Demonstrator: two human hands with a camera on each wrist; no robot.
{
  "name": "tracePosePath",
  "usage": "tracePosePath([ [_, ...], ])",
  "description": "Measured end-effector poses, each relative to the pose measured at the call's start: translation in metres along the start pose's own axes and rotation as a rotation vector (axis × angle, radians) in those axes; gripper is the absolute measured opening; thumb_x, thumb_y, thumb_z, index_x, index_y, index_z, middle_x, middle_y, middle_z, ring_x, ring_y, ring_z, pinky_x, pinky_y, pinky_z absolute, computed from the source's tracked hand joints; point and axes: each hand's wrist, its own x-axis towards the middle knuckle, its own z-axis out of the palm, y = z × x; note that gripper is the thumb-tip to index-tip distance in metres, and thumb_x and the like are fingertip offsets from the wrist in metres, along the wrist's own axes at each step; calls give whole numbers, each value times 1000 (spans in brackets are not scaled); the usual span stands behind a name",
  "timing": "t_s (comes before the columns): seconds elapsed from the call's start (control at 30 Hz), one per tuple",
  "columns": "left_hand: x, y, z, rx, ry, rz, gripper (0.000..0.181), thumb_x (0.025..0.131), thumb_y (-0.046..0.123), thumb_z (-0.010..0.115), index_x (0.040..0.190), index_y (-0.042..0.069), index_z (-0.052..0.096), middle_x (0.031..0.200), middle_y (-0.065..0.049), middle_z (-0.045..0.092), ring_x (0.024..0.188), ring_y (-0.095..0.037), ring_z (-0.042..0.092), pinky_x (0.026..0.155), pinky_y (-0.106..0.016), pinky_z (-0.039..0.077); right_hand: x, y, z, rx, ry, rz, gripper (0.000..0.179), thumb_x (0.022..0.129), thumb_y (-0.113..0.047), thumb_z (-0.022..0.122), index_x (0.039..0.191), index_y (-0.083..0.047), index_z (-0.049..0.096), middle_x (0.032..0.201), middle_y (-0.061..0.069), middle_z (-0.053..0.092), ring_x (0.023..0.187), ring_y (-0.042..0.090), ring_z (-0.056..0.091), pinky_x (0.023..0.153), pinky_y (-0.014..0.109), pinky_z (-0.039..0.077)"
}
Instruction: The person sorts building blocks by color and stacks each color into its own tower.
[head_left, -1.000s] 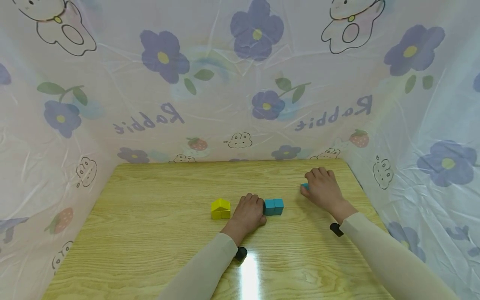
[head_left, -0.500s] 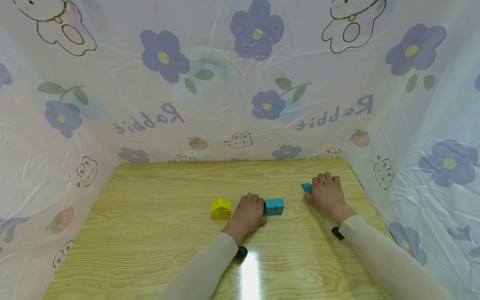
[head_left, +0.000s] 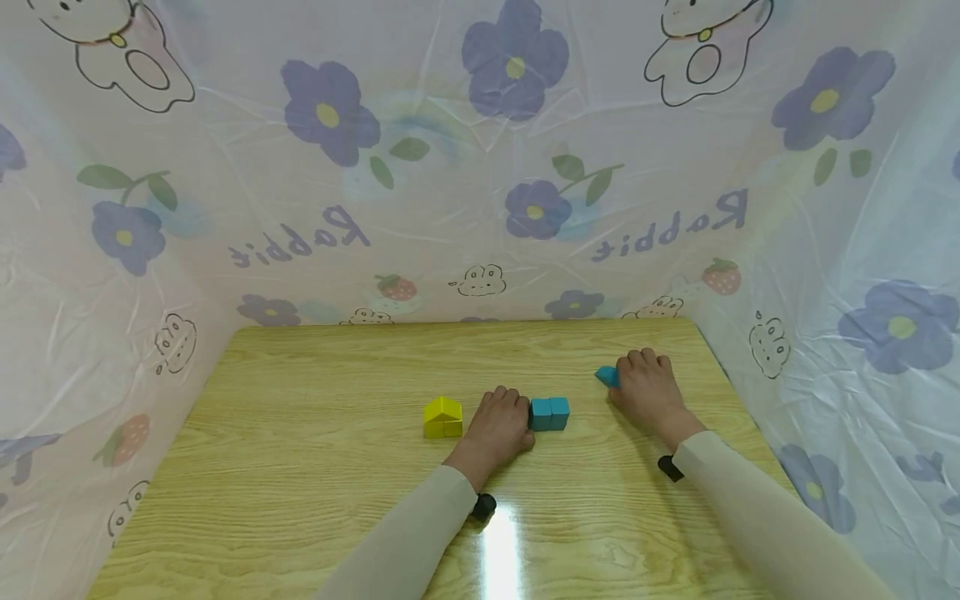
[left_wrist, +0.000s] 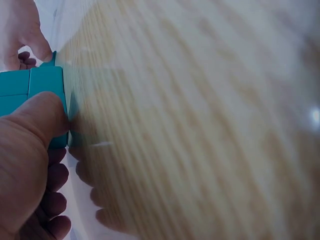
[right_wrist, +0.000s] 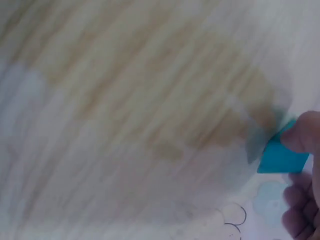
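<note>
Two blue square-faced blocks [head_left: 550, 414] stand side by side on the table, right of my left hand [head_left: 492, 429]. In the left wrist view, that hand's thumb [left_wrist: 42, 115] presses the near face of the blue blocks [left_wrist: 47, 80], and its fingers curl along the far side. Further right and back, my right hand [head_left: 647, 387] pinches a blue triangular block [head_left: 606, 377], whose pointed end sticks out to the left. The right wrist view shows the thumb [right_wrist: 304, 132] over the triangular block [right_wrist: 282, 157], with the other fingers curled behind it.
Left of my left hand sits a small group of yellow blocks [head_left: 442, 418], topped by a triangular one. The wooden table [head_left: 300, 467] is enclosed at the back and sides by a printed curtain [head_left: 450, 208]. Black wrist cameras [head_left: 483, 506] hang under both wrists.
My right hand has shifted slightly, toward me and right, then back left. The blue triangular block has turned in its fingers and shows more. The left hand and the other blocks stay put.
</note>
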Motion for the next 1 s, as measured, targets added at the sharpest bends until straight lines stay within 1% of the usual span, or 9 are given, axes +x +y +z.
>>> tracePosePath([
  [0.07,0,0,0,1,1,0,39,98,38,66,124,8,65,109,-3,64,101,-21,51,94,-35,44,0,0,0,30,0,-40,23,97,-17,63,111,2,62,106,18,58,102,39,49,90,57,39],
  [0.17,0,0,-1,2,4,0,38,98,38,66,123,8,66,108,-3,64,100,-20,51,93,-35,45,1,0,1,35,-1,-85,24,97,-9,61,119,2,62,111,19,58,105,39,49,89,56,38],
  [0.27,0,1,-1,0,3,0,38,98,38,66,122,8,66,107,-2,63,99,-20,51,93,-35,45,1,0,1,37,7,-99,27,98,-11,64,121,2,62,115,20,59,109,41,50,91,57,39],
  [0.4,0,0,-1,-8,1,-2,38,98,38,66,122,9,66,107,-2,63,99,-20,51,92,-35,45,1,1,2,67,17,-101,32,96,-17,69,122,1,63,117,20,60,113,42,51,96,60,39],
  [0.5,0,0,0,-12,4,-3,37,98,38,66,122,9,66,107,-2,63,100,-20,51,92,-35,44,2,1,2,89,26,-117,32,95,-17,70,122,-1,63,117,18,61,113,41,51,98,60,39],
  [0.63,0,1,1,-9,7,0,37,98,38,65,121,9,66,107,-2,63,100,-20,52,92,-35,45,3,2,1,90,63,-184,33,92,-17,75,120,-4,64,117,14,62,111,38,52,97,58,41],
  [0.8,0,0,1,-9,11,0,35,98,37,65,120,9,66,105,-2,62,97,-20,51,91,-34,44,6,-1,-7,82,96,-280,38,87,-21,85,116,-8,65,116,11,63,108,34,54,94,55,43],
  [1.0,0,0,0,-8,21,3,34,97,36,66,119,9,66,102,-2,61,95,-20,50,89,-34,43,11,-7,-15,87,130,-345,37,85,-23,86,113,-9,65,111,9,62,103,31,52,86,49,40],
])
